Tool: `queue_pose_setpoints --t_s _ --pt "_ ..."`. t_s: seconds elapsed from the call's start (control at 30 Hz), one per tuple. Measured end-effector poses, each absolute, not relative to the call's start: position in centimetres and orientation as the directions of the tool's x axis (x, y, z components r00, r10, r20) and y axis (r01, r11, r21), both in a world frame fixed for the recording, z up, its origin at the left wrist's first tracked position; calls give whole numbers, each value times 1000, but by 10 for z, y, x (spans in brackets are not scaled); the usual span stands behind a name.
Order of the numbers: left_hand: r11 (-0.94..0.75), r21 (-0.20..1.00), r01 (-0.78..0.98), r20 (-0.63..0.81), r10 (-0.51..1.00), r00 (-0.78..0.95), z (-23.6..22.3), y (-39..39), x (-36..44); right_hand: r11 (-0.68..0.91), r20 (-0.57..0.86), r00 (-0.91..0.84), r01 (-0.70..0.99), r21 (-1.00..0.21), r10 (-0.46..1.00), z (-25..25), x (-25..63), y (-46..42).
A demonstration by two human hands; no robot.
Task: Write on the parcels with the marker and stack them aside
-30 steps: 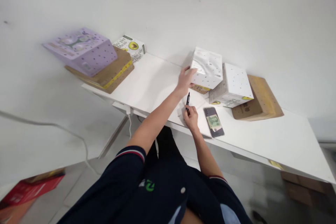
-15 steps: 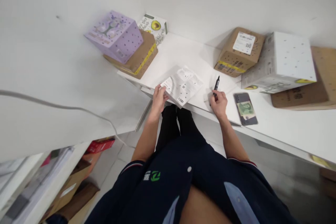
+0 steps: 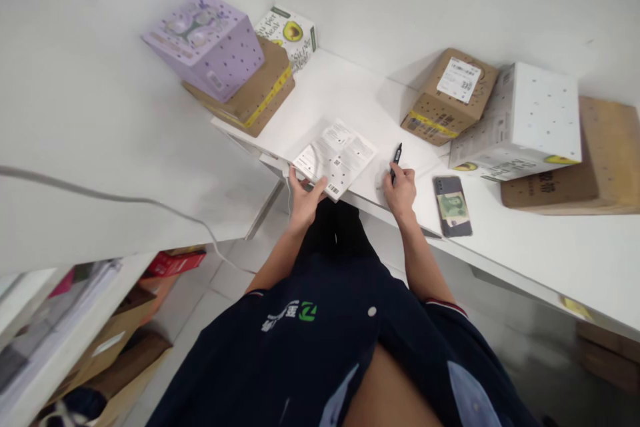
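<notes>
A flat white box [image 3: 337, 155] with printed text and a barcode lies at the front edge of the white table [image 3: 345, 90]. My left hand [image 3: 305, 199] grips it by its near left edge, the thumb by the barcode corner and the fingers at the left corner. To the right, my right hand [image 3: 401, 190] rests on the table with its fingers closed around a black marker pen [image 3: 398, 153], whose tip points away from me. A dark phone [image 3: 453, 205] with a green banknote on its back lies just right of that hand.
At the left, a purple box [image 3: 215, 47] sits on a cardboard box [image 3: 270, 100], with an avocado-printed box [image 3: 295, 30] behind. A labelled cardboard box [image 3: 450, 97], a white box [image 3: 535, 120] and a larger carton [image 3: 607, 153] stand right. A grey cable [image 3: 125, 200] hangs left.
My left thumb has moved from the box's left end along its near edge towards the barcode corner. My right hand still holds the marker. The whole view has shifted slightly.
</notes>
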State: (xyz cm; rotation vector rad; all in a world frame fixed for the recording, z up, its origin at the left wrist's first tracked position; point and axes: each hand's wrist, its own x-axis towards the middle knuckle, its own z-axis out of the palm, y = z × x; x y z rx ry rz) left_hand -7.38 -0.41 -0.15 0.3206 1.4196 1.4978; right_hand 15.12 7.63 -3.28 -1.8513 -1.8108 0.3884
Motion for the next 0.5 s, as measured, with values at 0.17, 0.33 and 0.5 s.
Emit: queue_pose_setpoints --t_s 0.17,0.33,0.5 --pt "217 871 -440 -419 795 -438 1 5 -86 20 142 93 766 -642 985 -20 152 79" --pt "227 868 -443 -432 783 -446 1 12 -92 163 216 0 657 -736 976 -2 131 86" --pt "256 866 -429 -440 798 -412 -2 13 -95 171 77 -172 641 -748 982 8 102 106"
